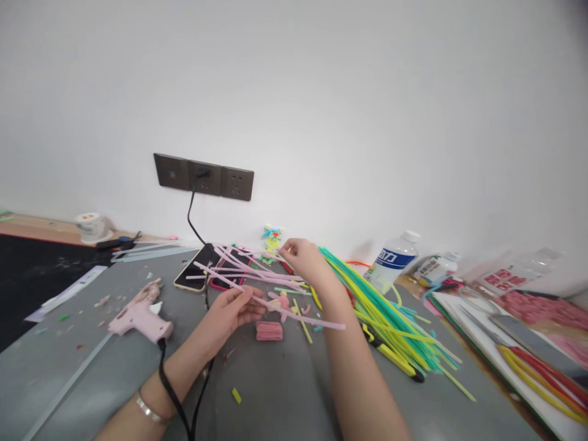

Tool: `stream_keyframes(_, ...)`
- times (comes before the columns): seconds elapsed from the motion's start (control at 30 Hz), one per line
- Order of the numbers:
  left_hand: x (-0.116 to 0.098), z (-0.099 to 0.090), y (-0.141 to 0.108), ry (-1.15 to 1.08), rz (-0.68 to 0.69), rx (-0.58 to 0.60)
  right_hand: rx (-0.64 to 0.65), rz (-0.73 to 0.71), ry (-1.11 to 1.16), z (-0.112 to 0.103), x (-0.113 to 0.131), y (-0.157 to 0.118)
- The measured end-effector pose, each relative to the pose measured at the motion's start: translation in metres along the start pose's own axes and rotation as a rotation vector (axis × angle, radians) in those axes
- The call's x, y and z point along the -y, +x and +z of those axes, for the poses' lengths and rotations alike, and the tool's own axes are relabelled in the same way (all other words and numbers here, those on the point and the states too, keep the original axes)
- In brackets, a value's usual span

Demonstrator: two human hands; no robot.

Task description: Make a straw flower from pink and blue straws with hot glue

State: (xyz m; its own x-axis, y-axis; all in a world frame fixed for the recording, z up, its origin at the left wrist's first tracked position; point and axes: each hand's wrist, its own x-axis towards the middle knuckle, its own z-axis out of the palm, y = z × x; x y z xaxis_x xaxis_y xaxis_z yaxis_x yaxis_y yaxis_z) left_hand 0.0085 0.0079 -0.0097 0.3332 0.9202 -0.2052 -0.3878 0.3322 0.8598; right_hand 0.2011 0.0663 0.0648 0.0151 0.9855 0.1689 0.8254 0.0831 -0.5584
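Note:
A long pink stem (298,315), apparently a pipe cleaner, runs through the fingers of my left hand (236,309), which pinch it between thumb and forefinger. More loose pink stems (257,271) lie just behind that hand. My right hand (301,257) reaches further back with its fingertips pressed together. What they hold, if anything, I cannot make out. Beside those fingertips stands a small blue and yellow figure (272,240) at the wall. A block of short pink pieces (269,331) and a small pink bent shape (282,304) lie between my arms.
A pink glue gun (144,318) with a black cord lies left, near two phones (190,269). Right of my arm are green and yellow stems (386,312), a yellow cutter knife (395,358) and a bottle (395,260). Scissors (542,373) rest on papers at far right.

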Motion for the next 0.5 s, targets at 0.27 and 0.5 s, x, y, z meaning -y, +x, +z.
stream_keyframes(0.27,-0.004,0.004,-0.002,-0.003,0.009,-0.022,0.485,-0.121,0.533,-0.025,0.008,-0.021)
stream_keyframes(0.5,-0.005,0.002,0.001,-0.060,0.112,-0.093,0.846,-0.183,0.320,0.008,0.016,-0.016)
